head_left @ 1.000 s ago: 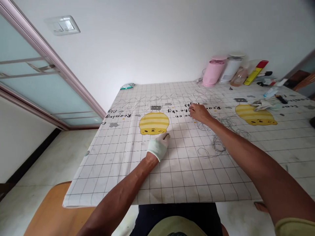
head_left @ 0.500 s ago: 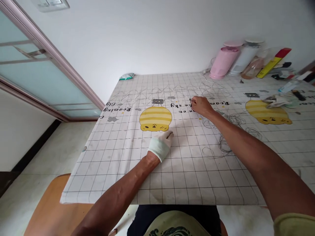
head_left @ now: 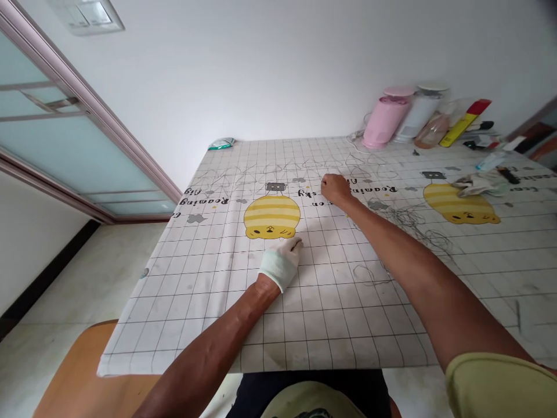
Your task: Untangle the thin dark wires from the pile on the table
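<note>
Head view: the right grip [head_left: 336, 190] curls shut, closer to the thin wire tangle [head_left: 402, 219]; the gloved left grip [head_left: 281, 264] is hard to tell.

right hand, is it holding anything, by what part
The right hand is curled, fingertips down over the printed tablecloth; whether they pinch anything cannot be told.

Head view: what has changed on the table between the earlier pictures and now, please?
The right hand moved a little toward the person's left, along the printed lettering of the tablecloth, and the head view shifted slightly. Nothing was visibly taken hold of or let go. The white-gloved left hand stayed below the yellow striped cartoon print, and the thin wire tangle looks unchanged.
</note>
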Tool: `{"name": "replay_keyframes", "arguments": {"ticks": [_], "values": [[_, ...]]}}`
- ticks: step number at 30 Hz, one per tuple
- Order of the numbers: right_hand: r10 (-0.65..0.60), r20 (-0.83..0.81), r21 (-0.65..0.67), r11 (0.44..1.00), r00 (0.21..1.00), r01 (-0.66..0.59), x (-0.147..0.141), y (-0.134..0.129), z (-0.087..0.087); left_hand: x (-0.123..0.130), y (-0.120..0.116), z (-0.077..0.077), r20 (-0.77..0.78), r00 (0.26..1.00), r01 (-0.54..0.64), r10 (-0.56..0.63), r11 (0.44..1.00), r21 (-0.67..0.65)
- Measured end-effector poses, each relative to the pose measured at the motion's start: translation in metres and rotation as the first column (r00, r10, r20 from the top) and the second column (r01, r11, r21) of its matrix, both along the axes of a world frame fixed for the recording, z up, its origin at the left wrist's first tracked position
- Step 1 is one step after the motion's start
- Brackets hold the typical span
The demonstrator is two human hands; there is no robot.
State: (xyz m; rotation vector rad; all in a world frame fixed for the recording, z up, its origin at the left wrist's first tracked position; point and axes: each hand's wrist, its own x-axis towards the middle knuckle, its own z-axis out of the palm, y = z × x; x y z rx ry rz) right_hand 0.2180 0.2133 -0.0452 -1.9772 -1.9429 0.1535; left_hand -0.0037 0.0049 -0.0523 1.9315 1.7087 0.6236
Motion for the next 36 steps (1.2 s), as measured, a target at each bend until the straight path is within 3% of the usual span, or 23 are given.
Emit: {"name": "replay_keyframes", "arguments": {"ticks": [4,8,14,18,22,26,36], "values": [[-0.016,0.002,0.001,1.0,1.0,0.016,0.001,-0.008,0.003,0.0,0.001,0.002,0.0,1.0,-0.031,0.031,0.999,-0.026],[0.004,0.007,0.035,0.999,1.0,-0.004,0.021,-0.033,0.016,-0.002,0.001,0.001,0.019,1.0,-0.02,0.02,0.999,-0.027],[0.161,0.04,0.081,0.983,0.986,-0.164,0.088,-0.098,0.048,-0.004,0.003,-0.005,-0.009,1.0,-0.015,0.015,1.0,0.015],[0.212,0.164,-0.003,0.977,0.963,-0.214,0.111,-0.152,0.048,-0.004,0.004,-0.005,-0.026,0.999,0.024,-0.023,0.999,0.03],[0.396,0.311,-0.094,0.918,0.864,-0.386,0.094,-0.199,0.022,-0.003,0.004,-0.004,-0.037,0.999,0.025,-0.024,0.999,0.029],[0.415,0.356,-0.025,0.9,0.838,-0.435,0.061,-0.229,0.001,-0.003,0.004,-0.003,-0.039,0.999,0.013,-0.013,1.0,0.02],[0.545,0.262,0.027,0.821,0.796,-0.571,-0.001,-0.268,-0.001,0.0,0.001,-0.003,-0.009,1.0,0.021,-0.021,0.999,0.043]]}}
